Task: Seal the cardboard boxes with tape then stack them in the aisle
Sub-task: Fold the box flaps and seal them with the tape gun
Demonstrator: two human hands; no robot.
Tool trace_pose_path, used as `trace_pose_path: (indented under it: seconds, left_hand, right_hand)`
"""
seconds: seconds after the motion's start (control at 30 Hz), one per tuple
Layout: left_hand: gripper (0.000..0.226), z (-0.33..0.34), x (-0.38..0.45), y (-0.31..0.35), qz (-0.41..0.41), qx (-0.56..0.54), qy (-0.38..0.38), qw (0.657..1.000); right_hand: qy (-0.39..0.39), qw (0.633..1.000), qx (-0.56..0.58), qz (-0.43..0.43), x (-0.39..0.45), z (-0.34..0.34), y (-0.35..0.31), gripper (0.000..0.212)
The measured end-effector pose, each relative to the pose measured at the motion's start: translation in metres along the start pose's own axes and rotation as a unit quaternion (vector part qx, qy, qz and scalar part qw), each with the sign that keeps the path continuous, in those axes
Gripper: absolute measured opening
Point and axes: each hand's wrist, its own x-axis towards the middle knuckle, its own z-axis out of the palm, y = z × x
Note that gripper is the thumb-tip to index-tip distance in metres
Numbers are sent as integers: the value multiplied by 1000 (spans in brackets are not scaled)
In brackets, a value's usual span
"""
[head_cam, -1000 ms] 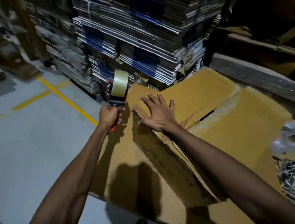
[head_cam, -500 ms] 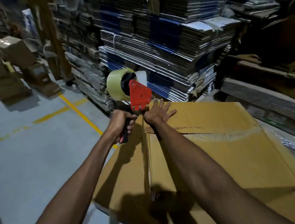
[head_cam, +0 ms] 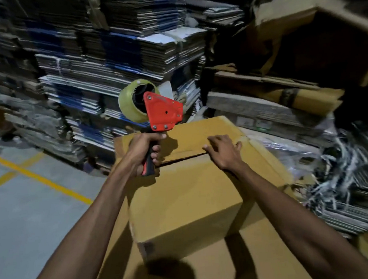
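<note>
A brown cardboard box [head_cam: 183, 197] stands in front of me with its top flaps folded down and a dark seam running across the top. My left hand [head_cam: 143, 153] grips the handle of a red tape dispenser [head_cam: 162, 113] carrying a roll of clear tape, held upright over the left end of the seam. My right hand [head_cam: 224, 151] lies on the top flaps at the seam's right end, fingers curled over the edge. The box rests on flat cardboard [head_cam: 267, 263] below it.
Tall stacks of flattened cartons [head_cam: 105, 64] fill the back. Grey concrete floor with yellow lines [head_cam: 42, 180] lies to the left. Loose strapping and plastic [head_cam: 348, 176] pile up at the right, with more cardboard [head_cam: 286, 94] behind.
The box flaps have been folded shut and the box now shows a closed top. My right hand slid from the left end to the right end of the seam. The dispenser stayed in my left hand.
</note>
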Motion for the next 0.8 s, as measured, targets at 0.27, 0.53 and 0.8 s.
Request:
trace_pose_path:
  seconds: [0.27,0.53,0.8]
  left_hand:
    - [14,124,30,-26,-26,28,-55,998]
    - [30,206,45,-58,-77,60,-79,992]
    - [30,228,54,-76,-159,-87,-166,969]
  right_hand:
    - [-32,976,10,214,-40,-51,91,110]
    - [-47,981,67,178,-56,-63,127,87]
    - [66,901,428,-6,-30,-101,145,44]
